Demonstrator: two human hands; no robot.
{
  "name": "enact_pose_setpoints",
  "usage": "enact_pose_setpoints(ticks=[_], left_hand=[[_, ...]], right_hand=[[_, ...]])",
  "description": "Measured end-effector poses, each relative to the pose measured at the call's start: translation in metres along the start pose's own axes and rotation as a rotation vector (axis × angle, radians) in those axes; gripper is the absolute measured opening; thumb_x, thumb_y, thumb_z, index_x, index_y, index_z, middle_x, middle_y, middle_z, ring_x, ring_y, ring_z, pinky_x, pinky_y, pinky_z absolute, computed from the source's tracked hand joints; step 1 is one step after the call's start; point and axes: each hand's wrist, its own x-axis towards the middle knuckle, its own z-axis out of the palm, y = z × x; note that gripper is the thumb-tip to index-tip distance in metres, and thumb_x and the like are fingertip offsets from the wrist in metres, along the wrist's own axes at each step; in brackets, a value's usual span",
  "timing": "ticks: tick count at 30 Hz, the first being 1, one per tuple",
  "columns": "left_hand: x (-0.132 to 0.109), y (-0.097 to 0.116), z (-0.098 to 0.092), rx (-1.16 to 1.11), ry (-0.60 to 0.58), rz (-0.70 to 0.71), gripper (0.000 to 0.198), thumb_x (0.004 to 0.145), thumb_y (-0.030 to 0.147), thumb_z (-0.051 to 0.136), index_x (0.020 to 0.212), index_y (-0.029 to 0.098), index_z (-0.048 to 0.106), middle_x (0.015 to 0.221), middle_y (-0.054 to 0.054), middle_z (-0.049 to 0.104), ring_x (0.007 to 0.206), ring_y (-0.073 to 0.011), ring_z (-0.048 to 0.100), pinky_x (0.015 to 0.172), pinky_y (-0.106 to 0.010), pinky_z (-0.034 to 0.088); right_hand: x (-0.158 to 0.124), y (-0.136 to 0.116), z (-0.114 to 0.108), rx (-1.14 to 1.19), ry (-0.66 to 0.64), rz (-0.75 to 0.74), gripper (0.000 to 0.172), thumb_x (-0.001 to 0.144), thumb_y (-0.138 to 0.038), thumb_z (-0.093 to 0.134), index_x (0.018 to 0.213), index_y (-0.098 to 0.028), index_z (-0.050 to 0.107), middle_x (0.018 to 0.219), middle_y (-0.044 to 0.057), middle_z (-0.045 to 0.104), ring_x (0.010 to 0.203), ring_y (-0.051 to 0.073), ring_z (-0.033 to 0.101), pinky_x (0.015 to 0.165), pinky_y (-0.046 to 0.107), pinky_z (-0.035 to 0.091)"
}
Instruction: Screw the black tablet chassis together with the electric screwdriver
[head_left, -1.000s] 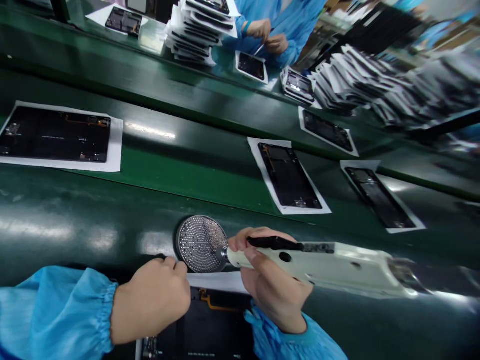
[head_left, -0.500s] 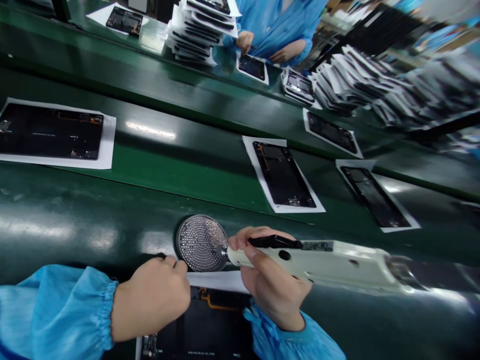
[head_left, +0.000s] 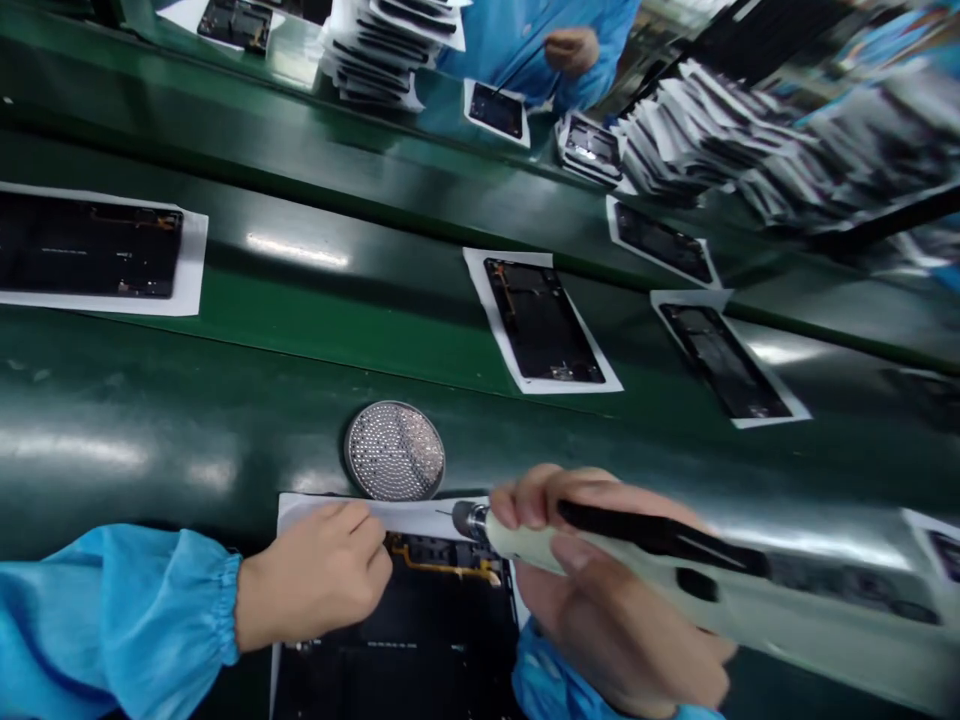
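My right hand (head_left: pixel 622 590) is wrapped round a pale electric screwdriver (head_left: pixel 795 610) with a black lever. Its thin tip points left, over the white sheet at the top edge of a black tablet housing (head_left: pixel 427 670). My left hand (head_left: pixel 322 575) is closed above the housing's upper left corner; its fingertips are hidden, so I cannot tell what they hold. An orange ribbon cable (head_left: pixel 450 572) runs along the housing's upper part. Just beyond the sheet stands a round metal screw tray (head_left: pixel 395 450) full of small holes, with screws in some.
More tablet housings on white sheets lie at the left (head_left: pixel 90 250), centre (head_left: pixel 544 320) and right (head_left: pixel 724 360) of the green bench (head_left: pixel 300 350). Across the bench are a tall stack (head_left: pixel 390 50), many leaning sheets (head_left: pixel 690 130) and another person's hand (head_left: pixel 571 50).
My right hand has drawn the screwdriver from the screw tray, back and right, to the housing's upper edge. My left hand has shifted slightly. The person opposite has raised a hand.
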Motion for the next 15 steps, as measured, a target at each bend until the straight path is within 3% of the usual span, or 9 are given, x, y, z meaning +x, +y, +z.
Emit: enact_pose_setpoints(ticks=[5, 10, 15], left_hand=[[0.015, 0.005, 0.021, -0.026, -0.031, -0.031, 0.019, 0.098, 0.008, 0.043, 0.086, 0.011, 0.058, 0.079, -0.008, 0.056, 0.073, -0.0208, 0.053, 0.062, -0.033, 0.048], [0.022, 0.003, 0.028, -0.032, -0.062, -0.036, 0.022, 0.099, 0.010, 0.045, 0.084, 0.010, 0.060, 0.080, -0.008, 0.057, 0.074, -0.0205, 0.052, 0.063, -0.033, 0.048], [0.019, 0.001, 0.034, 0.001, 0.002, 0.029, 0.023, 0.099, 0.011, 0.046, 0.084, 0.009, 0.063, 0.079, -0.007, 0.059, 0.074, -0.0204, 0.052, 0.061, -0.034, 0.044]], right_hand=[[-0.022, 0.007, -0.013, -0.054, -0.142, 0.054, 0.026, 0.087, -0.009, 0.060, 0.107, -0.025, 0.068, 0.080, 0.002, 0.059, 0.075, 0.018, 0.057, 0.065, 0.035, 0.049], [-0.024, 0.012, -0.016, -0.063, -0.095, 0.052, 0.020, 0.087, -0.014, 0.063, 0.102, -0.027, 0.068, 0.082, 0.002, 0.059, 0.075, 0.020, 0.059, 0.061, 0.035, 0.047], [-0.022, 0.012, -0.016, -0.063, -0.087, 0.040, 0.017, 0.087, -0.014, 0.064, 0.100, -0.025, 0.067, 0.079, 0.002, 0.059, 0.073, 0.019, 0.060, 0.060, 0.034, 0.049]])
